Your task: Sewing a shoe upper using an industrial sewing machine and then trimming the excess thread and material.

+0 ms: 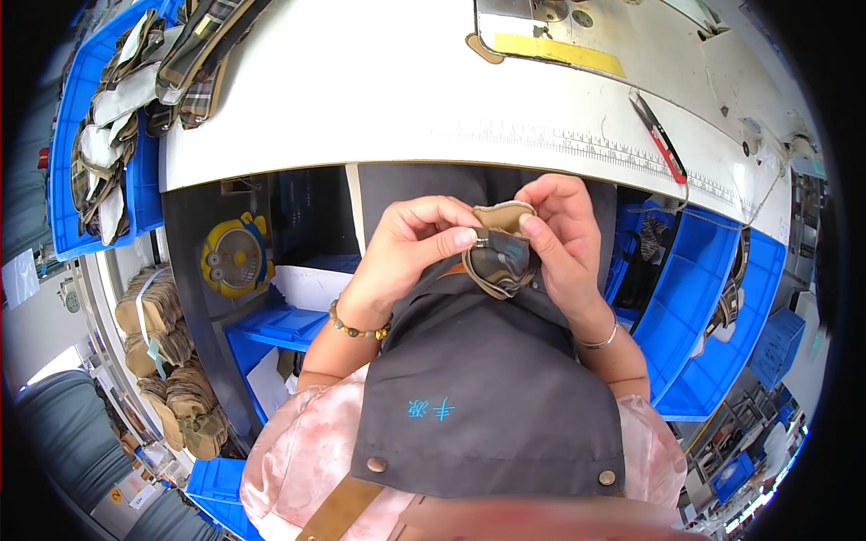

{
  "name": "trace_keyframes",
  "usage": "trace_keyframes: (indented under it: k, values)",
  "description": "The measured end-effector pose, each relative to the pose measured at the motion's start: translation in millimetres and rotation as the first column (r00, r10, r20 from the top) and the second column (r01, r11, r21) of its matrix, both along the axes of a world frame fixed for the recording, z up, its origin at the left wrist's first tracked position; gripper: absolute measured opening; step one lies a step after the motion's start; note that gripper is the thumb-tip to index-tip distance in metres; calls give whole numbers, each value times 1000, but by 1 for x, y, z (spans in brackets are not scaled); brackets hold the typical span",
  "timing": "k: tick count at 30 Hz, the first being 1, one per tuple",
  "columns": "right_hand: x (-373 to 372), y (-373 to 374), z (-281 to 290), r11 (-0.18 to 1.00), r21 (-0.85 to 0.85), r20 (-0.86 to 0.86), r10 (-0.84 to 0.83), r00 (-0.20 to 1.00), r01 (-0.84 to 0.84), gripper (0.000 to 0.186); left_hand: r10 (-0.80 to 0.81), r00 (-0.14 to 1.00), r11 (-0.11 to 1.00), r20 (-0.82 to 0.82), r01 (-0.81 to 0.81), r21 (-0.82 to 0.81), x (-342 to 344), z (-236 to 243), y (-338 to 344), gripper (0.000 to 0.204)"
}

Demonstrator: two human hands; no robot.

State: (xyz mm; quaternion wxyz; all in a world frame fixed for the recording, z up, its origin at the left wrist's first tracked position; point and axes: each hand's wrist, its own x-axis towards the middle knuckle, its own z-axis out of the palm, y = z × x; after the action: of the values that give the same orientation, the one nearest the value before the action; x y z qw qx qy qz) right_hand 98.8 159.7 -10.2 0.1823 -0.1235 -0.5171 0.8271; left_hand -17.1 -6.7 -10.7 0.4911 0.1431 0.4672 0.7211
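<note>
Over my lap, just below the table's front edge, I hold a small camouflage fabric piece (502,263) with a tan lining that curls up at its top. My left hand (422,242) pinches its left edge between thumb and fingers. On the other side, my right hand (563,236) grips the upper right edge, its thumb on the tan lining. The piece bends into a rounded, pouch-like shape, and its underside is hidden. A dark grey apron (487,379) lies beneath both wrists.
A white worktable (343,99) with a printed ruler spans the front. Red-and-black thread snips (660,140) lie on it, near a sewing machine's metal plate (541,22). Blue bins (144,194) with plaid fabric pieces stand left; another blue bin (672,311) sits right. Bundled tan pieces (153,307) are stacked lower left.
</note>
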Motion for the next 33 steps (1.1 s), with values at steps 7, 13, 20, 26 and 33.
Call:
trace_keyframes:
  k: [7,13,20,26,33]
  values:
    - [-7,39,28,706,703,22,92,996,-81,30,48,997,999,-53,-49,-16,2,6,4,7]
    - [-17,44,41,633,754,30,234,972,-175,22,9,999,997,-51,-13,-77,1,11,5,6]
    - [-18,55,51,514,792,230,248,941,-329,20,67,940,997,-336,-78,-17,0,14,8,8]
    - [-18,47,35,577,753,154,313,937,-317,15,89,949,995,-304,-101,-25,-1,17,9,7]
    - [-14,56,21,667,476,208,548,810,-573,11,124,963,982,-239,-154,-109,3,9,3,5]
